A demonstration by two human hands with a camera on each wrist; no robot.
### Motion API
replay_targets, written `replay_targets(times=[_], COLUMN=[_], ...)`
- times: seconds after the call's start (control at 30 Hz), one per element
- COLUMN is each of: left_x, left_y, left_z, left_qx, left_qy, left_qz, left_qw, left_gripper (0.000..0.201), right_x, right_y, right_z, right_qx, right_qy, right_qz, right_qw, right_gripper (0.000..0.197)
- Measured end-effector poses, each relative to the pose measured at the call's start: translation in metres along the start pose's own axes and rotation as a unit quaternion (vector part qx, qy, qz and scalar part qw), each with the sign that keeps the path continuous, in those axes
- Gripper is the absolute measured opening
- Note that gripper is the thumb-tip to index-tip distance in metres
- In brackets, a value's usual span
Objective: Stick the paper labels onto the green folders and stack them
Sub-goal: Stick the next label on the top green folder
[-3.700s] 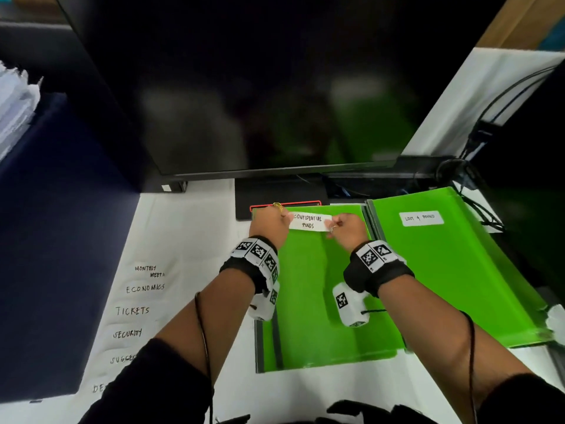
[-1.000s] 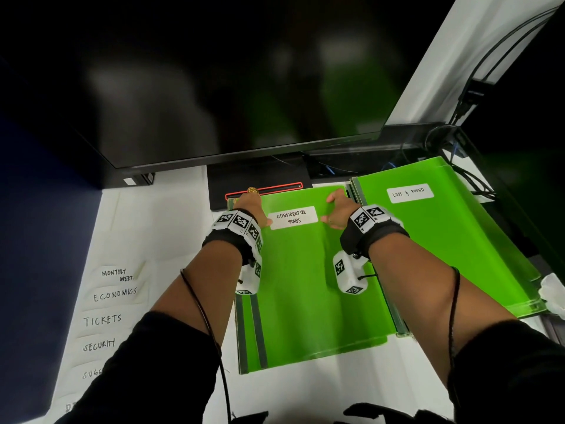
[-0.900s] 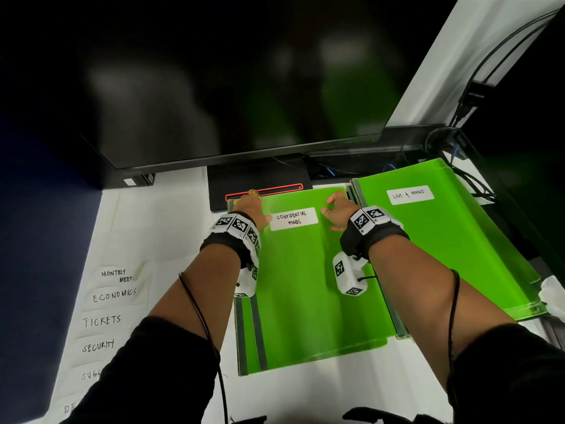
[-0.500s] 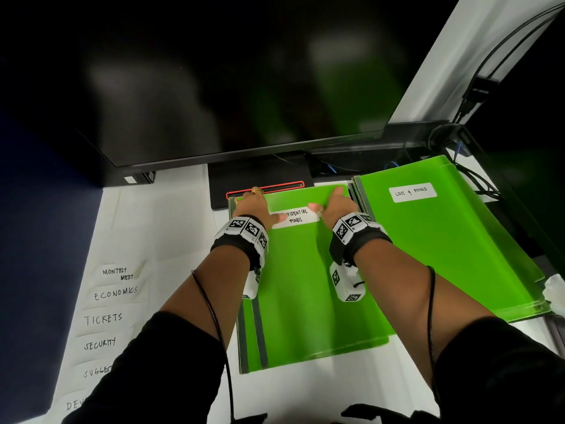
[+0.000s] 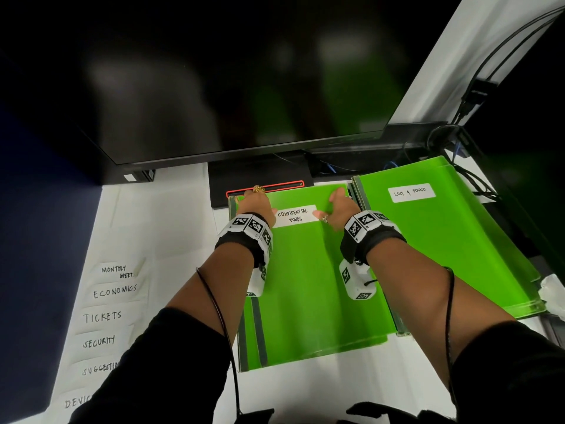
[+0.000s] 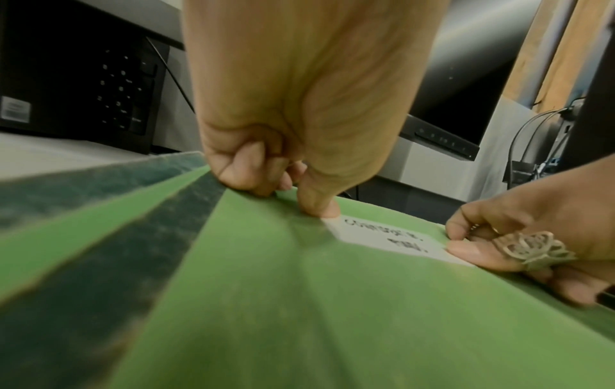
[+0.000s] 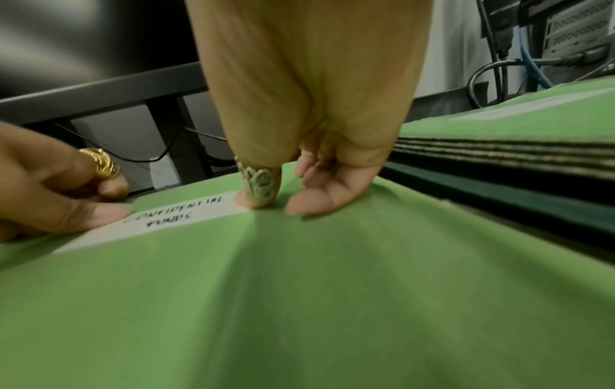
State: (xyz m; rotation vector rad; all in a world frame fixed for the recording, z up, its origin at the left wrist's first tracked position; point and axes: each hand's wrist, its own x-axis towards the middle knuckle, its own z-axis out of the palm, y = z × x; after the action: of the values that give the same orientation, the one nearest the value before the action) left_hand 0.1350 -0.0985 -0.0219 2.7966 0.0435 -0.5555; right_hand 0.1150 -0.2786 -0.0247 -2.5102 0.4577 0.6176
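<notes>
A green folder (image 5: 305,286) (image 6: 299,302) (image 7: 299,289) lies on top of a pile in front of me. A white paper label reading "CONFIDENTIAL FUNDS" (image 5: 295,216) (image 6: 386,238) (image 7: 166,218) lies flat near the folder's far edge. My left hand (image 5: 256,203) (image 6: 299,184) (image 7: 66,194) presses its thumb on the label's left end, its fingers bent down at the far edge. My right hand (image 5: 339,209) (image 7: 286,194) (image 6: 499,244) presses its thumb on the right end, fingers resting on the cover. Neither hand holds anything.
To the right lies a stack of green folders (image 5: 443,240), the top one labelled "LOST & FOUND" (image 5: 411,192). Several loose handwritten labels (image 5: 113,289) lie in a column on the white table at the left. A large dark monitor (image 5: 214,87) stands behind, with cables (image 5: 477,179) at the back right.
Both hands first held the label over the folder, then laid it down. The thumbs slid inward over it half a second ago and now sit at its two ends.
</notes>
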Motion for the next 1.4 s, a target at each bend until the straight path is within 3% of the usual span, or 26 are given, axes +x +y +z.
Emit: replay_targets(times=[0.2,0.3,0.43,0.5,0.63,0.77,0.83,0.87,0.97,1.03,1.1,1.23,1.4], left_x=[-0.002,-0.001,0.0,-0.001,0.002,0.004,0.003,0.003,0.001,0.0,-0.001,-0.003,-0.006], left_y=[0.0,-0.004,-0.007,-0.007,-0.007,-0.007,-0.007,-0.007,-0.006,-0.007,-0.007,-0.007,-0.008], left_z=[0.004,0.006,0.008,0.009,0.01,0.012,0.012,0.011,0.011,0.011,0.01,0.009,0.009], left_qx=[0.009,0.027,0.018,0.01,0.002,-0.001,-0.003,-0.008,-0.019,-0.013,-0.012,-0.008,-0.018], left_qy=[-0.013,-0.012,-0.023,-0.028,-0.029,-0.007,-0.008,-0.013,-0.017,-0.014,-0.013,-0.009,-0.013], left_qz=[0.001,0.013,0.018,0.017,0.012,0.009,0.006,0.002,0.001,0.01,0.01,0.021,0.012], left_qw=[1.0,0.999,0.999,0.999,1.0,1.0,1.0,1.0,1.0,1.0,1.0,1.0,1.0], left_gripper=[0.051,0.047,0.056,0.067,0.069,0.051,0.051,0.054,0.057,0.055,0.058,0.057,0.061], right_x=[-0.004,-0.003,0.0,0.0,0.005,0.005,0.003,0.002,0.002,0.001,0.001,0.004,0.006], right_y=[-0.003,-0.001,-0.008,-0.011,-0.007,0.006,0.006,0.004,-0.004,-0.009,-0.01,-0.009,-0.006], right_z=[-0.015,-0.017,0.0,0.005,-0.003,-0.005,-0.002,0.0,0.006,0.007,0.007,0.007,0.005], right_qx=[-0.079,-0.005,0.002,-0.018,-0.007,0.061,0.065,0.062,0.006,-0.015,-0.016,0.015,0.02], right_qy=[-0.079,-0.097,-0.043,-0.014,-0.043,-0.015,0.018,0.026,0.036,0.046,0.048,0.061,0.058], right_qz=[0.008,0.021,0.041,0.045,0.035,0.002,-0.004,-0.001,0.022,0.026,0.026,0.024,0.016], right_qw=[0.994,0.995,0.998,0.999,0.998,0.998,0.998,0.998,0.999,0.999,0.998,0.998,0.998], right_gripper=[0.081,0.085,0.124,0.128,0.109,0.047,0.033,0.038,0.083,0.092,0.087,0.06,0.048])
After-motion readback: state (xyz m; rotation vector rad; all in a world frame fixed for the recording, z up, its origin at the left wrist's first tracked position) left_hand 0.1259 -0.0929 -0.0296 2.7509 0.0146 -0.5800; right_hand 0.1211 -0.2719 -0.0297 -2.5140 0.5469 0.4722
